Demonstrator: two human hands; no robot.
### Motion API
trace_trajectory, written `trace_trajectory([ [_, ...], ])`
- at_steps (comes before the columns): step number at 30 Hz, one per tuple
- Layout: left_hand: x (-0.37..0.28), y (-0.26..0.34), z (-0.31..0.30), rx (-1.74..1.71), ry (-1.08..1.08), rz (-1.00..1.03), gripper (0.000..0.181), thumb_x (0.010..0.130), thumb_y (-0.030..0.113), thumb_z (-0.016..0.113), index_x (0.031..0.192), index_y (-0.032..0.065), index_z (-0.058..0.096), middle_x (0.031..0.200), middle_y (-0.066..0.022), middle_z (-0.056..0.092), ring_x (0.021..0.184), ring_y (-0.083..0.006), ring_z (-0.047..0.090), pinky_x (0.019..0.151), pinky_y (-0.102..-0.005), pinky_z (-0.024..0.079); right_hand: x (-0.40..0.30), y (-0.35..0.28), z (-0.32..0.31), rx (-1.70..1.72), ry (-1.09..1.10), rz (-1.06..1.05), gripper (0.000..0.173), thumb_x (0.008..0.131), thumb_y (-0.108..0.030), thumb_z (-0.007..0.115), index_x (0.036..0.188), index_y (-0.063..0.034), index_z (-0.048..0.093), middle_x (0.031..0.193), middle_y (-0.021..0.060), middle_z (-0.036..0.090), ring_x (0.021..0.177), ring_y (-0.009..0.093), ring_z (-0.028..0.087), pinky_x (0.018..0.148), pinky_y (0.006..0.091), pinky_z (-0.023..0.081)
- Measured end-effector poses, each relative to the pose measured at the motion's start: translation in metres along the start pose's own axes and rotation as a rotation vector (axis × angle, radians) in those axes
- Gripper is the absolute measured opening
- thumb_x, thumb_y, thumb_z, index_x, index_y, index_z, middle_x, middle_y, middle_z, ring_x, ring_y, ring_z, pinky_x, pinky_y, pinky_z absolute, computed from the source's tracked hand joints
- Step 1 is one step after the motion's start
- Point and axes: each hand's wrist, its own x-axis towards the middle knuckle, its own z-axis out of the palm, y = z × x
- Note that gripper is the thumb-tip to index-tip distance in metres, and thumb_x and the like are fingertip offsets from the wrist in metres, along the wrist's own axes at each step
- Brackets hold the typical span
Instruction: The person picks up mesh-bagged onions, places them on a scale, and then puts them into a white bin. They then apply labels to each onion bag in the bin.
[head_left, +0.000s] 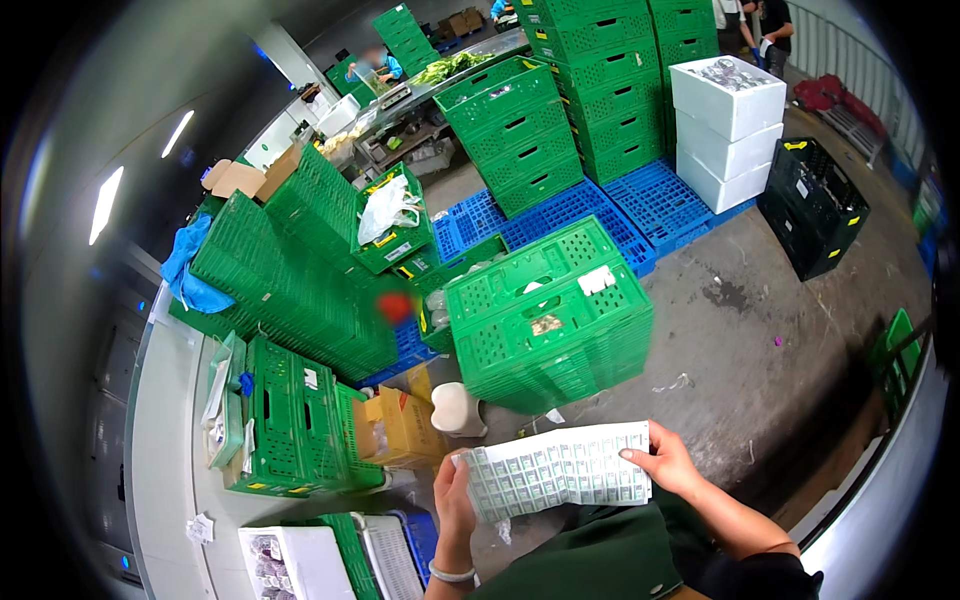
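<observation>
My left hand grips the left edge of a white sheet of small printed labels, its thumb on the front. At the sheet's right edge, my right hand pinches it between thumb and fingers. The sheet is held stretched out and slightly creased in front of a dark green apron. More than one layer of paper seems to show at its right side. Beyond the sheet stands a stack of folded green plastic crates. A white plastic stool is just left of that stack.
An open cardboard box and more green crates are at the left. A white foam box holds packed produce at the lower left. Blue plastic pallets, white foam boxes and a black crate stand farther off. Other people are in the background.
</observation>
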Motion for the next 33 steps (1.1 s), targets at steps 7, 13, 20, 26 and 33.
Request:
trace_trajectory([
  [7, 0.01, -0.01, 0.083, 0.005, 0.267, 0.067, 0.02, 0.099, 0.015, 0.051, 0.112, 0.0017, 0.059, 0.1, -0.0054, 0.065, 0.091, -0.0148, 0.061, 0.086, -0.0292, 0.048, 0.093, -0.004, -0.086, -0.275, -0.293, -0.105, 0.027, 0.089, -0.015, 0.069, 0.111, -0.002, 0.058, 0.09, 0.0134, 0.069, 0.08, 0.015, 0.066, 0.073, 0.0324, 0.052],
  [13, 0.048, -0.048, 0.214, 0.082, 0.311, -0.07, 0.016, 0.099, 0.018, 0.055, 0.106, 0.0031, 0.059, 0.099, -0.0033, 0.064, 0.089, -0.0117, 0.058, 0.085, -0.0268, 0.045, 0.153, -0.018, -0.234, -0.148, -0.24, 0.008, 0.037, 0.087, -0.015, 0.071, 0.118, -0.0035, 0.055, 0.093, 0.0109, 0.07, 0.08, 0.021, 0.068, 0.078, 0.0346, 0.054],
  [20, 0.094, -0.038, 0.334, 0.213, 0.176, 0.002, 0.016, 0.102, 0.017, 0.048, 0.104, 0.0051, 0.058, 0.095, -0.0003, 0.059, 0.086, -0.0091, 0.052, 0.08, -0.0247, 0.041, 0.192, -0.051, -0.351, -0.461, -0.173, -0.166, 0.056, 0.085, -0.018, 0.074, 0.131, -0.0057, 0.045, 0.116, 0.014, 0.062, 0.108, 0.026, 0.063, 0.093, 0.0375, 0.05],
  [26, 0.089, -0.032, 0.348, 0.145, 0.212, 0.049, 0.024, 0.104, 0.024, 0.046, 0.108, 0.0027, 0.055, 0.099, -0.0057, 0.064, 0.087, -0.0131, 0.059, 0.079, -0.0292, 0.048, 0.212, -0.022, -0.32, -0.243, -0.2, -0.194, 0.068, 0.084, -0.016, 0.075, 0.138, -0.0049, 0.036, 0.133, 0.0184, 0.05, 0.125, 0.03, 0.05, 0.101, 0.0399, 0.043],
  [33, 0.04, -0.019, 0.264, 0.072, 0.464, 0.075, 0.024, 0.102, 0.017, 0.047, 0.115, 0.0002, 0.058, 0.106, -0.0066, 0.064, 0.097, -0.0146, 0.059, 0.089, -0.0296, 0.046, 0.204, -0.09, -0.223, 0.08, -0.243, -0.19, 0.052, 0.081, 0.0, 0.073, 0.125, -0.0044, 0.045, 0.118, 0.0107, 0.056, 0.106, 0.019, 0.057, 0.088, 0.0325, 0.049],
])
